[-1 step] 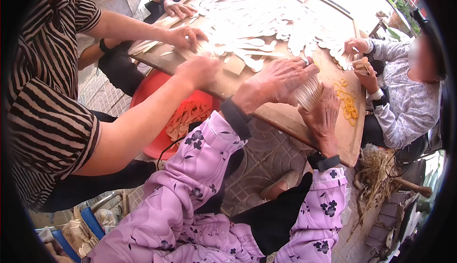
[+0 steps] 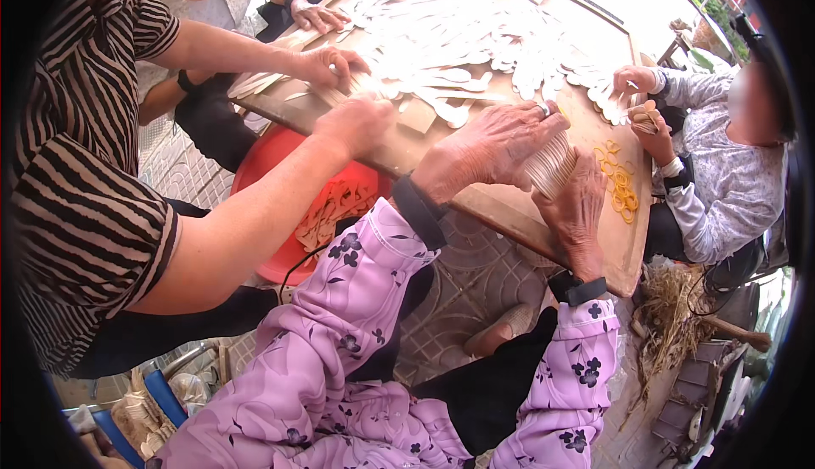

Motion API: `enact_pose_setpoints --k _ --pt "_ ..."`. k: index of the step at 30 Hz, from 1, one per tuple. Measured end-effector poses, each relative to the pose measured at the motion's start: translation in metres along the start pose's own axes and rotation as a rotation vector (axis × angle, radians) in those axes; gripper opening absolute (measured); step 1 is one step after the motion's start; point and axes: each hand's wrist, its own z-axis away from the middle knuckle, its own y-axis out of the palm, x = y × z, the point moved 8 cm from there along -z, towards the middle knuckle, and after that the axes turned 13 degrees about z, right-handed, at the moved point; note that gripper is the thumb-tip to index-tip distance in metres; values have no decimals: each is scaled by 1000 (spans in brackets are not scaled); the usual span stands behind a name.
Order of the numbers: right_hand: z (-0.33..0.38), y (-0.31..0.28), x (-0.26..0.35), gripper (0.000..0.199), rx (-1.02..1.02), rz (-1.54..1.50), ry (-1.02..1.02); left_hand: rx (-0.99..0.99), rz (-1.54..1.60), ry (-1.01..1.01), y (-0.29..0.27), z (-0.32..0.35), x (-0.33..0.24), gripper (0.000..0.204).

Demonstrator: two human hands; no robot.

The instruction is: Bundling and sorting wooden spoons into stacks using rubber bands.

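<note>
Right now the bundle of thin white sticks (image 2: 550, 163) sits at the near right part of the wooden worktop (image 2: 509, 206), its flat faces stacked side by side and its long axis running away from the person. Both hands are clamped on it: the left hand (image 2: 492, 142) closes over it from the left and above, the right hand (image 2: 581, 206) cups it from the near side, touching. Loose white sticks (image 2: 458, 36) lie farther off, yellow rubber bands (image 2: 620, 182) just right.
</note>
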Motion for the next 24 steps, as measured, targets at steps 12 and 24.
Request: enact_pose_setpoints --k 12,24 --pt "4 -34 -18 73 -98 15 94 -214 946 -470 -5 3 34 54" --pt "9 -44 -25 76 -38 56 159 -244 1071 -714 36 3 20 40"
